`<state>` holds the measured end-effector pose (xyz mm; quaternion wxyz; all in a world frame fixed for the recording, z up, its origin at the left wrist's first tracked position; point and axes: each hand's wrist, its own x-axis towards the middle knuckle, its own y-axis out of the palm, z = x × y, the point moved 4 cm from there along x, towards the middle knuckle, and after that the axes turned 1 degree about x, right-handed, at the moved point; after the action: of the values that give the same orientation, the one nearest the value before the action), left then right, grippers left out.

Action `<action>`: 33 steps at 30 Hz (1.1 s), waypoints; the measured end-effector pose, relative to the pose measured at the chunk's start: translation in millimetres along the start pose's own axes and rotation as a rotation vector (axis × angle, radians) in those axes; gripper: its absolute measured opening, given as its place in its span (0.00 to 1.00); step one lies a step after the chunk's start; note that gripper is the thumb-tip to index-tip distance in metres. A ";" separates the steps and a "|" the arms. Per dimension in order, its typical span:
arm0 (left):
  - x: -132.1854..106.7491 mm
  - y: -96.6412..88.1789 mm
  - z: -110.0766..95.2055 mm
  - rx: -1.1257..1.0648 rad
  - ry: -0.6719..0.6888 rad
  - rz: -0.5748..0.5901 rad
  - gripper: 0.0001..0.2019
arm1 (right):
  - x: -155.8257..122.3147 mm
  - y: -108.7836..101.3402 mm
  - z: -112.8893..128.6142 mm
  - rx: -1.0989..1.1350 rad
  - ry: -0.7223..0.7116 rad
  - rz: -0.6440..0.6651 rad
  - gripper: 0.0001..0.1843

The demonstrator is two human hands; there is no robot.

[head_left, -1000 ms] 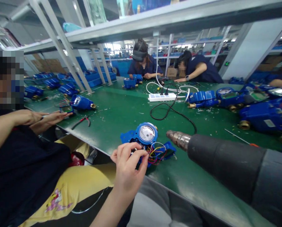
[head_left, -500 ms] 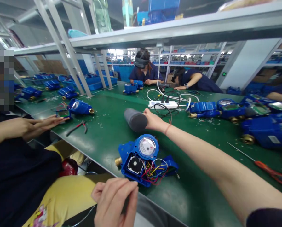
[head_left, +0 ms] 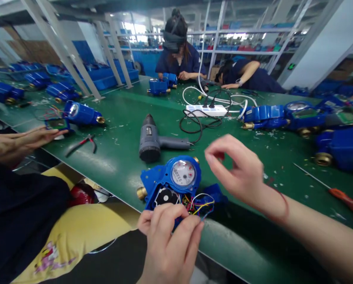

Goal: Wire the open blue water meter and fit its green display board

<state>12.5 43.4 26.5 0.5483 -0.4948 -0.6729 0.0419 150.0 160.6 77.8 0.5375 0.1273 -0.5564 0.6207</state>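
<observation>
My left hand is at the near side of an opened blue water meter, its fingers closed at the coloured wires; the fingertips partly hide what they pinch. The meter lies dial up, with a round white dial, a brass fitting and a black part in its open housing. My right hand, a little blurred, hovers right of the meter with fingers loosely curved and nothing visible in them. Beyond the meter, a grey heat gun rests on the bench, its handle toward the right.
Across the green bench lie a power strip with tangled cables, red-handled pliers and an orange-handled screwdriver. More blue meters crowd the right. A co-worker's hands hold a part at left; two people work opposite.
My right hand has let go of the heat gun, which now lies on the bench, and has drawn back toward me. My left hand has moved right, up to the meter's wires. The view has tilted down.
</observation>
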 end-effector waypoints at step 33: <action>6.2 18.6 -20.9 -0.027 -0.177 -0.026 0.12 | -41.3 -25.3 81.1 -0.160 -0.508 0.487 0.22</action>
<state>40.9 47.1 27.9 0.4807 -0.4875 -0.7256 0.0692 150.8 66.8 88.8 0.2269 0.0987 -0.7331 0.6335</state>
